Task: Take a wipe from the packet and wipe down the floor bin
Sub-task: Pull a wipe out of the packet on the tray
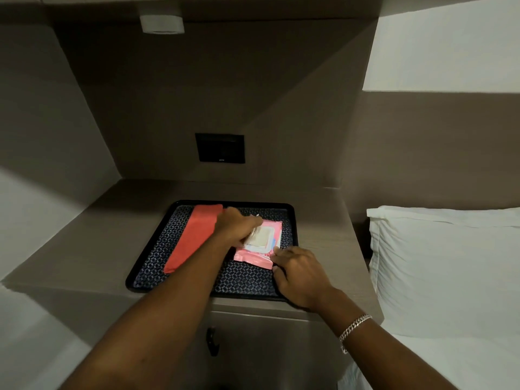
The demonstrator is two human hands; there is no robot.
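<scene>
A pink wipe packet (pixel 260 253) lies flat in a black tray (pixel 146 270) with a patterned liner, on a bedside counter. Its pale rectangular opening (pixel 260 238) faces up. My left hand (pixel 235 225) rests on the packet's far left part, fingers curled down at the left edge of the opening. Whether they pinch a wipe or the flap is hidden. My right hand (pixel 299 273) presses on the packet's near right corner, fingertips touching it. No floor bin is in view.
A folded red cloth (pixel 194 236) lies along the tray's left side. A dark wall panel (pixel 220 148) sits above the counter. A white pillow (pixel 444 263) and bed are on the right. A cabinet door handle (pixel 212 341) is below the counter edge.
</scene>
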